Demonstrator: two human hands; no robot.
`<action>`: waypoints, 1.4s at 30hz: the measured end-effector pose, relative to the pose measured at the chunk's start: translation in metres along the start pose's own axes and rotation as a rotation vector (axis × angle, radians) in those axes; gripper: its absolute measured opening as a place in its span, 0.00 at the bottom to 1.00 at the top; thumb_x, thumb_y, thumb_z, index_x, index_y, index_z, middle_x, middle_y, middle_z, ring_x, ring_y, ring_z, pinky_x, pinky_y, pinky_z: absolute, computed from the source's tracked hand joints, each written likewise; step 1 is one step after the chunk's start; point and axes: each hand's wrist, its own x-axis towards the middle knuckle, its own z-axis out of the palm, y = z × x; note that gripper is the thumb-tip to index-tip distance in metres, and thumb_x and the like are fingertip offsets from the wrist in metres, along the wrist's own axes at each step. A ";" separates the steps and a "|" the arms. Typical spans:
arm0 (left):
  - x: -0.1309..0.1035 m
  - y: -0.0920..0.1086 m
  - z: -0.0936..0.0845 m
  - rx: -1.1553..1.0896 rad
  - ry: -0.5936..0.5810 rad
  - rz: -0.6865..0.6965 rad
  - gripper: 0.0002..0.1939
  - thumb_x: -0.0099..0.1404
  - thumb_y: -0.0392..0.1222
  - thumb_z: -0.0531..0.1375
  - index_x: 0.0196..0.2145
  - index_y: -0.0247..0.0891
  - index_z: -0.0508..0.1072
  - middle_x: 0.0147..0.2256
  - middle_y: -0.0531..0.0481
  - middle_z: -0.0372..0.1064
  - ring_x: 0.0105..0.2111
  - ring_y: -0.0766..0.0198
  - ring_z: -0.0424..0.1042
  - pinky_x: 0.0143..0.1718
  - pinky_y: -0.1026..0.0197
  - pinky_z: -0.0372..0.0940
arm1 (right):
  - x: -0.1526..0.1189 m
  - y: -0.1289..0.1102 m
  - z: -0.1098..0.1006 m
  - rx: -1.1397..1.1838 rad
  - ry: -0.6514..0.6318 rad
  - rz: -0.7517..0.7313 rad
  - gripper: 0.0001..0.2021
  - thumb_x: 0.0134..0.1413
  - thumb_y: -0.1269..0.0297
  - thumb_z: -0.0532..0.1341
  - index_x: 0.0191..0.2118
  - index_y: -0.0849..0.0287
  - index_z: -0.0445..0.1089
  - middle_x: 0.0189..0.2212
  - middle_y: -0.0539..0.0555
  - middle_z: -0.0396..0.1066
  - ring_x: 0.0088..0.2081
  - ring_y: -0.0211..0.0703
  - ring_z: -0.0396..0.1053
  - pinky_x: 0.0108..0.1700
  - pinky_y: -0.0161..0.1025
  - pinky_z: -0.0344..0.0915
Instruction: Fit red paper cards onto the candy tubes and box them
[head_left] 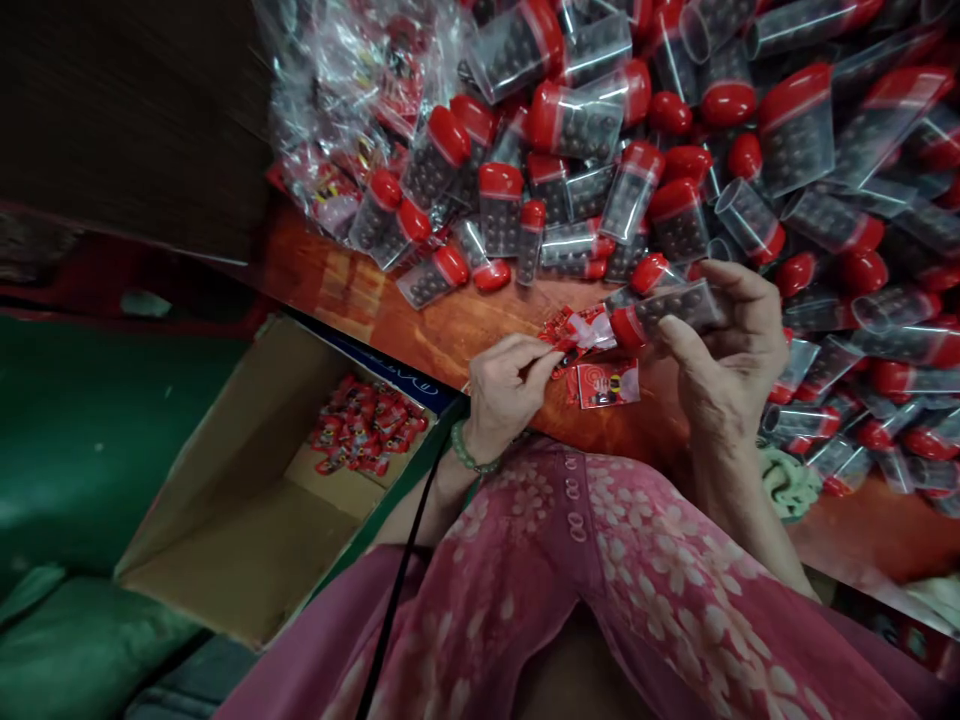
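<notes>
My left hand [511, 388], with a green bead bracelet at the wrist, pinches a small red printed packet [566, 352] at the table's near edge. Between the thumb and fingers of my right hand [724, 350] is a clear container [679, 308] of dark balls, its red cap pointing left toward the packet. Just below them a red printed card [609, 384] lies flat on the orange-brown tabletop [352, 290]. Many similar red-capped containers [585, 122] are heaped beyond both hands.
Clear plastic bags [330, 100] with red printed pieces lie at the upper left. Below the table edge, left of my lap, an open cardboard box [217, 500] holds a pile of red pieces [367, 425]. A pale green cloth [787, 482] sits right of my right forearm.
</notes>
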 end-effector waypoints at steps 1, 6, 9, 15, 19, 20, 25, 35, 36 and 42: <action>0.001 -0.001 0.000 -0.021 0.033 -0.004 0.08 0.66 0.37 0.66 0.28 0.35 0.78 0.27 0.52 0.76 0.27 0.70 0.73 0.31 0.67 0.66 | -0.003 0.002 -0.003 -0.007 -0.004 0.004 0.23 0.57 0.56 0.70 0.57 0.45 0.67 0.48 0.51 0.74 0.50 0.51 0.78 0.50 0.52 0.79; -0.004 -0.001 0.007 0.199 0.120 0.229 0.04 0.66 0.35 0.66 0.32 0.36 0.79 0.29 0.50 0.77 0.30 0.67 0.74 0.34 0.65 0.68 | -0.010 0.005 -0.008 -0.101 -0.009 -0.004 0.21 0.60 0.56 0.67 0.58 0.45 0.68 0.50 0.54 0.75 0.50 0.52 0.77 0.51 0.54 0.78; -0.010 0.000 0.012 0.309 0.083 0.334 0.04 0.68 0.33 0.63 0.36 0.34 0.79 0.32 0.47 0.78 0.32 0.66 0.74 0.35 0.63 0.69 | -0.014 0.012 0.000 -0.182 0.014 -0.043 0.20 0.58 0.58 0.68 0.56 0.47 0.70 0.47 0.53 0.77 0.46 0.49 0.78 0.52 0.51 0.76; -0.006 0.006 0.008 0.236 0.001 0.208 0.07 0.69 0.37 0.63 0.34 0.34 0.80 0.32 0.48 0.78 0.33 0.67 0.74 0.37 0.65 0.69 | -0.016 0.022 0.014 -0.325 -0.073 -0.226 0.18 0.58 0.65 0.69 0.53 0.51 0.73 0.44 0.51 0.79 0.41 0.43 0.79 0.45 0.41 0.77; 0.001 0.005 -0.001 0.086 -0.086 0.048 0.08 0.69 0.37 0.63 0.33 0.34 0.80 0.31 0.49 0.78 0.32 0.69 0.75 0.35 0.67 0.69 | -0.014 0.018 0.013 -0.400 -0.084 -0.243 0.18 0.58 0.67 0.68 0.54 0.52 0.72 0.45 0.52 0.79 0.44 0.44 0.79 0.48 0.41 0.77; 0.002 0.005 -0.002 0.050 -0.097 0.016 0.07 0.69 0.37 0.63 0.33 0.34 0.80 0.32 0.49 0.78 0.32 0.69 0.75 0.35 0.67 0.69 | -0.014 0.017 0.013 -0.401 -0.088 -0.235 0.18 0.58 0.67 0.68 0.54 0.52 0.72 0.45 0.52 0.79 0.44 0.44 0.79 0.48 0.41 0.77; 0.006 0.002 -0.008 -0.109 -0.037 -0.072 0.04 0.65 0.35 0.67 0.31 0.36 0.79 0.30 0.52 0.78 0.30 0.70 0.75 0.33 0.68 0.68 | -0.012 0.015 0.009 -0.339 -0.092 -0.175 0.18 0.58 0.67 0.69 0.53 0.51 0.73 0.43 0.49 0.79 0.41 0.42 0.79 0.45 0.41 0.77; 0.006 0.017 -0.019 -0.247 0.026 -0.054 0.09 0.57 0.39 0.74 0.28 0.38 0.77 0.27 0.56 0.76 0.28 0.71 0.74 0.31 0.67 0.68 | -0.016 -0.022 0.002 0.080 0.026 -0.095 0.19 0.53 0.70 0.72 0.51 0.52 0.74 0.41 0.47 0.83 0.40 0.38 0.81 0.41 0.35 0.79; 0.006 0.018 -0.019 -0.239 0.032 -0.039 0.09 0.57 0.39 0.74 0.28 0.38 0.77 0.27 0.56 0.76 0.28 0.71 0.73 0.31 0.67 0.68 | -0.016 -0.024 0.002 0.088 0.024 -0.095 0.19 0.53 0.70 0.72 0.50 0.52 0.74 0.41 0.47 0.82 0.41 0.37 0.81 0.41 0.34 0.79; 0.005 0.020 -0.021 -0.199 0.036 0.025 0.09 0.56 0.41 0.75 0.29 0.39 0.78 0.28 0.56 0.77 0.28 0.71 0.75 0.31 0.67 0.69 | -0.017 -0.026 0.006 0.195 -0.045 -0.101 0.15 0.56 0.66 0.71 0.49 0.50 0.73 0.42 0.45 0.81 0.42 0.38 0.81 0.41 0.35 0.79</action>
